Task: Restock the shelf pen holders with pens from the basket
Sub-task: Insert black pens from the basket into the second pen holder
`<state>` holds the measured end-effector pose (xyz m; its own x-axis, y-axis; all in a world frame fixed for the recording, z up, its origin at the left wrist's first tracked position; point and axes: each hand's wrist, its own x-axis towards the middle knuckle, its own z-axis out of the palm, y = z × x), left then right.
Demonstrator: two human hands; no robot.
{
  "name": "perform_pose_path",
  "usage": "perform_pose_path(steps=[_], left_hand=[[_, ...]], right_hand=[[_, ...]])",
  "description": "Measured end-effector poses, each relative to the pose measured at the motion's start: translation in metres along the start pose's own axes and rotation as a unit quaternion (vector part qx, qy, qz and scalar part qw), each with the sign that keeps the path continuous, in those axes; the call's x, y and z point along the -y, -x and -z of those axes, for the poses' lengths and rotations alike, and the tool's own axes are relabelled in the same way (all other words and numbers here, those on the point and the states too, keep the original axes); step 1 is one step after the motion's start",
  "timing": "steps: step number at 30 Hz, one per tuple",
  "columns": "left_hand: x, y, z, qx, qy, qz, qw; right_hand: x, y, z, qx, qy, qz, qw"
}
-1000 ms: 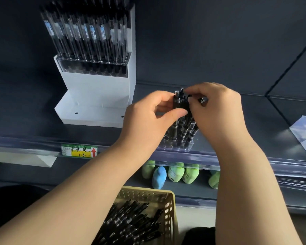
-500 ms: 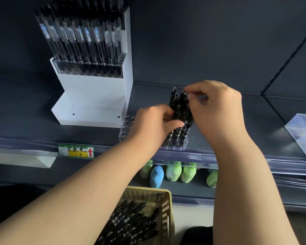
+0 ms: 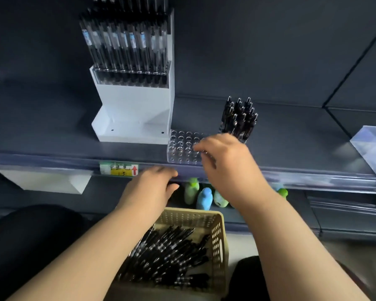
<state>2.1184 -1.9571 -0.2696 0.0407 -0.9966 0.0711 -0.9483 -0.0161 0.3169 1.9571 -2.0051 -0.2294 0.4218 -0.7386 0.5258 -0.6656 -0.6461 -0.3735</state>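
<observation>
**A:** Head view. Status of the restock?

**B:** Partial. The clear holder (image 3: 182, 148) sits at the near edge of the shelf (image 3: 291, 148), just right of the white holder (image 3: 135, 109), which looks full. A cluster (image 3: 239, 120) of black pens stands in the clear holder's far right corner. The holes on its left side are unfilled. The basket (image 3: 223, 240), near and below the shelf, holds many loose pens (image 3: 167, 255). My judgement is that most of the filling remains.

**A:** Hands?

**B:** The left hand (image 3: 154, 187) hangs just below the shelf edge, above the basket, fingers loosely bent and empty. The right hand (image 3: 224, 157) is over the clear holder's near right part, fingers relaxed, with nothing seen in it. Both hands are motion-blurred.

**A:** Difference from the earlier frames?

**B:** Half a second ago both hands were at the cluster, pinching pens. They have since let go and drawn back toward the basket. The cluster now stands unsupported, roughly upright.
</observation>
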Motion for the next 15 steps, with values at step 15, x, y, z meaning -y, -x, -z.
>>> perform_pose_path(steps=[15], left_hand=[[0.091, 0.072, -0.052, 0.164, 0.008, 0.088, 0.982]], right_hand=[[0.05, 0.118, -0.101, 0.388, 0.042, -0.272, 0.879]])
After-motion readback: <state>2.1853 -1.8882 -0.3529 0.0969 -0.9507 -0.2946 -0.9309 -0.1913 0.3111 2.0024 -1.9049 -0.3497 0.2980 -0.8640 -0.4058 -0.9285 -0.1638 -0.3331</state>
